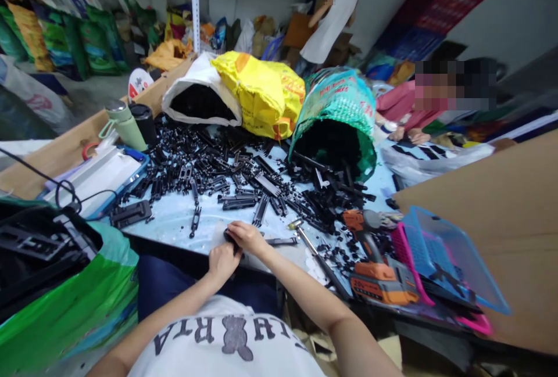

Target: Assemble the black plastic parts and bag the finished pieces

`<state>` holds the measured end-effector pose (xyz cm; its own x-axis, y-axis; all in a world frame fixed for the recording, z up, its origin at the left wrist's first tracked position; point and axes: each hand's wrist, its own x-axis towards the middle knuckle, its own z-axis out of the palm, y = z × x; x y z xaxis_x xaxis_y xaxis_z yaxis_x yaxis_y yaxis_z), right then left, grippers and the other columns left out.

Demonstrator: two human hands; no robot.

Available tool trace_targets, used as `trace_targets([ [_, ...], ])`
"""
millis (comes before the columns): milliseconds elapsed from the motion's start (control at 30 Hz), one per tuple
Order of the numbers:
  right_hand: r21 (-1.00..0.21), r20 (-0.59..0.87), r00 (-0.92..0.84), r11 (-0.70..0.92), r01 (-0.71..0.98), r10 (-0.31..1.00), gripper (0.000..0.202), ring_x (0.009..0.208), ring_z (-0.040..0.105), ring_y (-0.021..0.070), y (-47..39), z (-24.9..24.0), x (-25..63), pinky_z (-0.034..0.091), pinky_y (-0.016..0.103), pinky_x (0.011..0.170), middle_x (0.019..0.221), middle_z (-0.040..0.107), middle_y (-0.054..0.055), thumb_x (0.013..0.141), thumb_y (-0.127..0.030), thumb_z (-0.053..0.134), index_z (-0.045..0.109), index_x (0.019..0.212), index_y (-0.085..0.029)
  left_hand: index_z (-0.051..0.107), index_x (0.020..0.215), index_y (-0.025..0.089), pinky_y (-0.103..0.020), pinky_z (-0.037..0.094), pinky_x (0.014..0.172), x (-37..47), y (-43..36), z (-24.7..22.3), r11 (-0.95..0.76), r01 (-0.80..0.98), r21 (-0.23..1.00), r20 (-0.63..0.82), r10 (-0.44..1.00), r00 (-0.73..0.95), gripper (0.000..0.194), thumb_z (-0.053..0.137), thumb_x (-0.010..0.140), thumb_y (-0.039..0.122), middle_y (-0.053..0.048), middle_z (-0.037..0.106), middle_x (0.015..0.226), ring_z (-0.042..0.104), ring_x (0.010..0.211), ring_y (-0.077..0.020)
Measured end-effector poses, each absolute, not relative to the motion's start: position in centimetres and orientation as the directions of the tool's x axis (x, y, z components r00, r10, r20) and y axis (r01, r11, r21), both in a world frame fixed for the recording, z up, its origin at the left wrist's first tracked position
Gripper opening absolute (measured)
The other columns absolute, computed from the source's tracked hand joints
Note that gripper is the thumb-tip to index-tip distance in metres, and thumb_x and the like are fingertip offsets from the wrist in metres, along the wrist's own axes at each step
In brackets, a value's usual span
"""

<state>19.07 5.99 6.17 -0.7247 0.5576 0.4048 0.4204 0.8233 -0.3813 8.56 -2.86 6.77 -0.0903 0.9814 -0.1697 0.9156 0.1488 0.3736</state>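
At the table's near edge, my left hand (224,262) and my right hand (247,236) close together around a small black plastic part (231,238), mostly hidden by the fingers. Its exact kind is not clear. Just right of my hands lies a long dark strip-shaped piece (281,241). A hammer (316,255) rests further right, its head pointing away from me. Loose black plastic parts (196,221) lie ahead of my hands, merging into a large heap (209,156).
Open sacks, one white (203,72) and one green (335,98), flank a yellow sack (265,92) behind the heap. An orange cordless drill (379,278) and a blue basket (457,261) stand right. A green bag (100,284) is left. Two other people are beyond.
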Motion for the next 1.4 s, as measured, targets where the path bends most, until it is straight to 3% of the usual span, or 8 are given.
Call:
trace_targets([
  [200,-0.345,0.418,-0.743,0.848,0.403,0.523,0.031,0.097,0.061,0.0171,5.9,6.4,19.4,0.052,0.029,0.083,0.108,0.064,0.01,0.09,-0.026,0.047,0.057,0.118,-0.022,0.066,0.089,0.016,-0.03,0.045,0.067,7.7,-2.4,6.6,0.153,0.92,0.36,-0.177,0.98,-0.094,0.031,0.045,0.085,0.039,-0.011,0.068,0.083,0.065,0.078,-0.0231],
  [300,-0.376,0.372,-0.723,0.807,0.457,0.582,0.039,0.106,0.057,0.0194,5.0,6.1,19.5,0.05,0.032,0.086,0.116,0.06,0.012,0.089,-0.03,0.049,0.05,0.127,-0.022,0.066,0.092,0.015,-0.03,0.045,0.069,7.2,-2.3,6.8,0.146,0.927,0.346,-0.186,0.979,-0.085,0.037,0.041,0.087,0.042,-0.012,0.069,0.086,0.065,0.08,-0.0235],
  [500,-0.498,0.313,-0.619,0.679,0.539,0.721,0.04,0.104,0.056,0.017,3.4,5.4,19.0,0.048,0.03,0.088,0.115,0.058,0.009,0.094,-0.031,0.039,0.045,0.132,-0.025,0.069,0.087,0.013,-0.029,0.044,0.069,7.4,-1.8,6.8,0.19,0.922,0.338,-0.253,0.962,-0.105,0.042,0.035,0.089,0.037,-0.013,0.069,0.083,0.066,0.08,-0.0227],
  [767,-0.529,0.315,-0.553,0.626,0.573,0.772,0.04,0.1,0.054,0.0187,3.1,5.2,18.6,0.047,0.033,0.087,0.109,0.057,0.01,0.093,-0.03,0.039,0.046,0.132,-0.024,0.069,0.087,0.013,-0.029,0.044,0.068,6.9,-1.7,6.4,0.128,0.937,0.324,-0.199,0.978,-0.064,0.036,0.038,0.088,0.031,-0.013,0.068,0.083,0.065,0.078,-0.0224],
  [1100,-0.576,0.294,-0.533,0.592,0.563,0.793,0.056,0.101,0.048,0.0189,2.9,4.5,18.4,0.045,0.035,0.087,0.108,0.054,0.009,0.086,-0.006,0.035,0.037,0.137,-0.027,0.067,0.085,0.013,-0.028,0.043,0.065,6.9,-1.5,6.1,0.095,0.945,0.314,-0.17,0.985,-0.042,0.035,0.04,0.087,0.035,-0.013,0.068,0.08,0.065,0.077,-0.0222],
  [1400,-0.558,0.295,-0.511,0.58,0.594,0.807,0.067,0.096,0.046,0.0194,2.6,3.9,18.7,0.045,0.035,0.083,0.102,0.053,0.008,0.079,0.0,0.037,0.033,0.139,-0.028,0.066,0.079,0.014,-0.027,0.043,0.06,6.5,-2.2,5.5,0.024,0.967,0.253,-0.066,0.998,-0.008,0.037,0.038,0.09,0.036,-0.01,0.068,0.074,0.066,0.072,-0.0223],
])
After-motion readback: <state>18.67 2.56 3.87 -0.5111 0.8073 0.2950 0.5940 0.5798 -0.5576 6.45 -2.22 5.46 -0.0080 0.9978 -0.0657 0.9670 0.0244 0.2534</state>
